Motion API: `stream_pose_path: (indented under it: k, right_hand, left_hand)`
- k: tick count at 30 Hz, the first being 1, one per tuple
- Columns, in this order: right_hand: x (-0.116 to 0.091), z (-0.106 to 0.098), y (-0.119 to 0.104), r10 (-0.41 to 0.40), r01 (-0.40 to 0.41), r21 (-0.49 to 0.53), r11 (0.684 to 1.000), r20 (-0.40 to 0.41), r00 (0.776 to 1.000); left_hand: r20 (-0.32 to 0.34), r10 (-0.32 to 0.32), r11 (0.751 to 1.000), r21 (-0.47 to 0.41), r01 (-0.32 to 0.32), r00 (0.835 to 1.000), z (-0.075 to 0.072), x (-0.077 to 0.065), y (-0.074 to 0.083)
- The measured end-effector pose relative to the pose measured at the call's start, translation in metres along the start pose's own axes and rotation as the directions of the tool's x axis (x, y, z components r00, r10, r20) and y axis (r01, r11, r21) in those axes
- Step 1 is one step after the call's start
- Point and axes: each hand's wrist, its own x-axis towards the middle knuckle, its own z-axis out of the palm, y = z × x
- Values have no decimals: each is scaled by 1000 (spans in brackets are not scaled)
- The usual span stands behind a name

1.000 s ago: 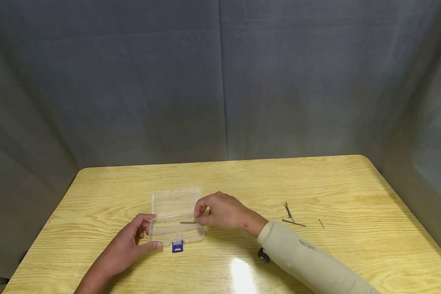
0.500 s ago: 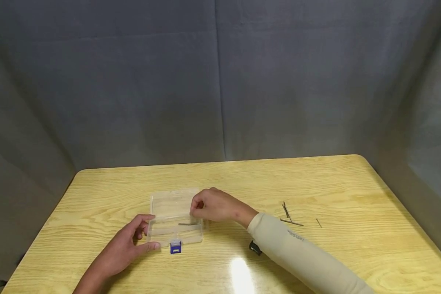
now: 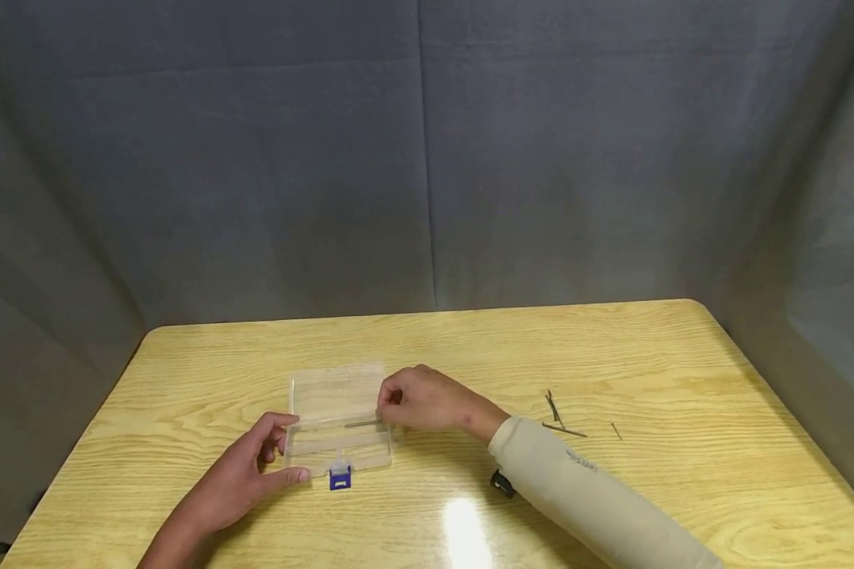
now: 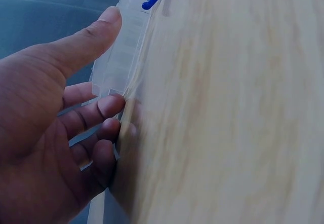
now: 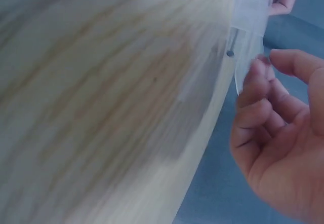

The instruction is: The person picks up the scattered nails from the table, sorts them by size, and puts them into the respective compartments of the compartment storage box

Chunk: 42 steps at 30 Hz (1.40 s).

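A clear plastic box [image 3: 366, 459] with a blue latch [image 3: 339, 478] lies open, its lid [image 3: 334, 393] tipped back. My left hand [image 3: 235, 478] grips its left end, thumb along the front and index finger behind. Inside the rear compartment is a nail [image 3: 361, 424]. My right hand [image 3: 434, 399] is over the box's right end, thumb and index finger drawn together, fingertips right at the nail's end. In the right wrist view the nail's head [image 5: 230, 53] shows beside the curled fingers [image 5: 253, 115]; I cannot tell whether they pinch it.
To the right of the right hand, several nails [image 3: 564, 430] lie loosely grouped on the wooden table [image 3: 648, 506]. A smaller nail [image 3: 615, 431] lies apart from them. A grey curtain [image 3: 427, 158] stands behind the table and at both sides.
The right hand lifted off the nail, then came back to its right end. The nail now sits slightly farther back in the compartment. The left hand keeps its hold on the box.
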Motion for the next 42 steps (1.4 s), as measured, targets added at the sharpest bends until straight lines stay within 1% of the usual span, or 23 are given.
stream_pose_path:
  k: [3, 8, 16, 21, 25, 29, 33, 37, 42]
  right_hand:
    - [-5, -4, 2, 11, -10, 21, 1000, -24, 1000]
    - [-21, -15, 10, 11, -12, -8, 1000, -77, 997]
    - [-57, -39, 27, 30, -50, -117, 992, -166, 986]
    - [-80, -53, 35, 57, -91, -150, 984, -219, 974]
    - [-98, -63, 39, 98, -143, -162, 976, -253, 962]
    - [-117, -73, 42, 129, -177, -164, 970, -266, 955]
    - [-137, -81, 45, 154, -199, -163, 966, -253, 955]
    - [-157, -85, 49, 182, -231, -187, 955, -247, 952]
    - [-175, -86, 57, 169, -222, -214, 951, -239, 956]
  left_hand:
    - [3, -1, 1000, -6, 1, 1000, 0, 0, -1]
    - [6, -11, 1000, -16, 12, 1000, 1, -1, -3]
    - [15, -14, 1000, 15, 14, 1000, 0, -1, -2]
    - [19, 1, 1000, 12, -1, 1000, -1, -1, -2]
    - [33, 2, 1000, 16, -2, 999, -1, -1, -2]
    - [31, 0, 1000, 29, -1, 1000, -2, 0, -1]
    - [40, -9, 1000, 24, 8, 999, -2, 1, -2]
    - [48, -8, 1000, 23, 7, 999, -2, 1, -2]
    - [48, -10, 999, 32, 9, 999, -3, 1, -2]
